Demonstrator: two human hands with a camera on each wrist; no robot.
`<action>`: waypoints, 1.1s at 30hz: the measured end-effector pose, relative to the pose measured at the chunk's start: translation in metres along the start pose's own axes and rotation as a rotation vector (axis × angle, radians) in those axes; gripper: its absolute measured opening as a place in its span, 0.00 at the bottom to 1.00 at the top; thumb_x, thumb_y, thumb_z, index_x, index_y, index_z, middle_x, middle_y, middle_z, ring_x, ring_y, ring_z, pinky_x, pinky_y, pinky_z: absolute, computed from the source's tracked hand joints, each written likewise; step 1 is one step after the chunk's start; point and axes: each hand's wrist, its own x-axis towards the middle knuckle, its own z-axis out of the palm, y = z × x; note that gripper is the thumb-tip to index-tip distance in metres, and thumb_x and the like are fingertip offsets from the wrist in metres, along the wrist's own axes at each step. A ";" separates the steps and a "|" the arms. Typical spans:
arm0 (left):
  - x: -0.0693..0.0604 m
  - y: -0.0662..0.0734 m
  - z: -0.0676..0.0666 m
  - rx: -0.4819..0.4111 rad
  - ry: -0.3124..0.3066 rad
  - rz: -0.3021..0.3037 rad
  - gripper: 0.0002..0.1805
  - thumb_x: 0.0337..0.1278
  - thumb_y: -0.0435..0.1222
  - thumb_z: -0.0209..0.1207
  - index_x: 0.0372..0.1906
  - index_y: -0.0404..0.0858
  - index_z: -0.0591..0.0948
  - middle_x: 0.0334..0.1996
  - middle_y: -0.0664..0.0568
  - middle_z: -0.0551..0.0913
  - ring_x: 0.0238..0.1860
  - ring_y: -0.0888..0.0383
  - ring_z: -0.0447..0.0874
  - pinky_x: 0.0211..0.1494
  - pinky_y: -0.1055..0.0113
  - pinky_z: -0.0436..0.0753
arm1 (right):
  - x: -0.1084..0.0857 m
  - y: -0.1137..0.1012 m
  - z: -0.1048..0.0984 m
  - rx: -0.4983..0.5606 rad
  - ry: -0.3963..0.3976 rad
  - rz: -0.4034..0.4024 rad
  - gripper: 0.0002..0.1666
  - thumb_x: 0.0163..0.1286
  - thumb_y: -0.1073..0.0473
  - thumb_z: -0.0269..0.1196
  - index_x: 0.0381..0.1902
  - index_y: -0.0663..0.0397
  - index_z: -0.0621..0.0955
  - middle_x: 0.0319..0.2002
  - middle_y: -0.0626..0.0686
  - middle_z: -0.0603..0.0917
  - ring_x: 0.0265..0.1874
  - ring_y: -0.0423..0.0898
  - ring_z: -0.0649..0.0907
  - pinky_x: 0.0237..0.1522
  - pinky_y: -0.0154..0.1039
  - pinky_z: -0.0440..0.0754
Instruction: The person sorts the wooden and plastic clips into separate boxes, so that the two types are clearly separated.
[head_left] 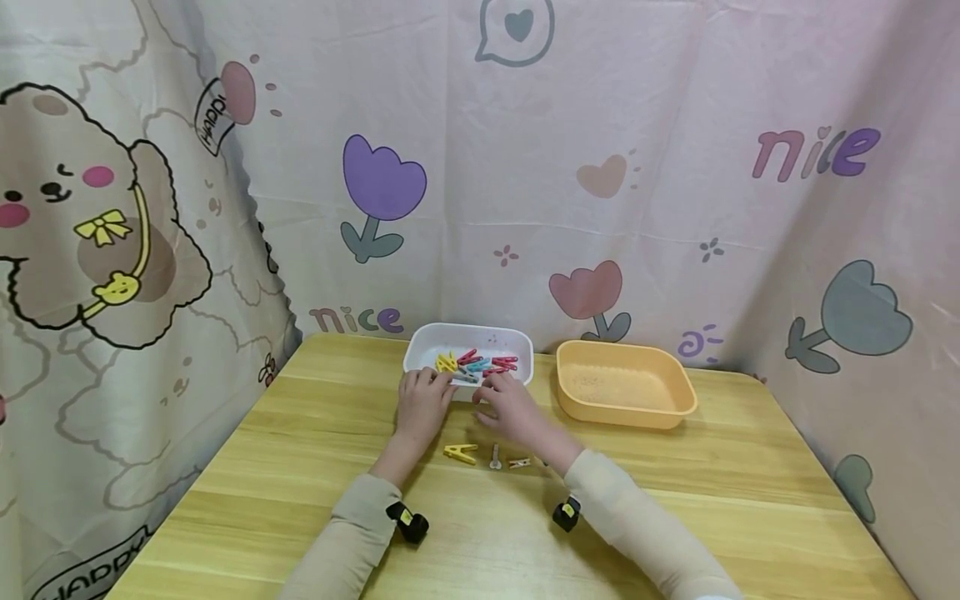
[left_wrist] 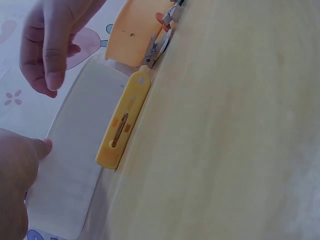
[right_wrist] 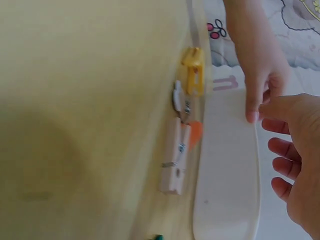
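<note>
A white plastic bin (head_left: 468,335) holds several clothespins: yellow (head_left: 447,362), blue (head_left: 477,365) and red (head_left: 505,363). My left hand (head_left: 423,408) grips its near-left rim, the thumb against the outer wall and the fingers over the edge. Over the near-right part of the bin hangs my right hand (head_left: 513,408), fingers loosely bent; the right wrist view shows nothing held in it. On the table before the bin lie a yellow clothespin (head_left: 461,453), a small grey-white one (head_left: 496,457) and a wooden one (head_left: 519,462) with an orange part.
An orange plastic bin (head_left: 630,412) stands right of the white one, near the table's back edge. Printed curtains hang behind and at both sides of the wooden table (head_left: 300,467). A dark green bit (right_wrist: 158,237) shows at the bottom of the right wrist view.
</note>
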 end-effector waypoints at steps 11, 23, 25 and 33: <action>0.002 0.003 -0.002 0.011 -0.075 -0.040 0.10 0.59 0.44 0.64 0.40 0.42 0.83 0.36 0.46 0.80 0.40 0.47 0.73 0.51 0.52 0.73 | -0.009 -0.008 0.006 -0.012 -0.171 -0.022 0.10 0.61 0.48 0.69 0.37 0.44 0.83 0.38 0.46 0.79 0.38 0.43 0.75 0.41 0.38 0.75; 0.002 0.003 -0.006 0.014 -0.115 -0.069 0.10 0.60 0.45 0.63 0.39 0.43 0.82 0.38 0.47 0.80 0.43 0.46 0.73 0.55 0.51 0.73 | -0.014 -0.008 0.013 -0.064 -0.291 -0.077 0.10 0.61 0.44 0.68 0.33 0.41 0.85 0.38 0.46 0.80 0.39 0.43 0.73 0.44 0.38 0.72; 0.002 0.003 -0.005 0.014 -0.119 -0.074 0.10 0.60 0.45 0.63 0.39 0.44 0.82 0.38 0.47 0.80 0.43 0.46 0.73 0.54 0.51 0.73 | -0.014 -0.008 0.013 -0.074 -0.303 -0.086 0.10 0.62 0.44 0.67 0.33 0.41 0.85 0.37 0.45 0.80 0.38 0.43 0.72 0.44 0.37 0.71; 0.001 0.002 -0.005 0.022 -0.127 -0.081 0.10 0.61 0.46 0.63 0.39 0.44 0.83 0.38 0.47 0.80 0.43 0.47 0.73 0.57 0.50 0.72 | -0.015 -0.011 0.011 -0.072 -0.340 -0.090 0.09 0.63 0.46 0.67 0.30 0.42 0.84 0.34 0.44 0.78 0.37 0.42 0.70 0.43 0.36 0.69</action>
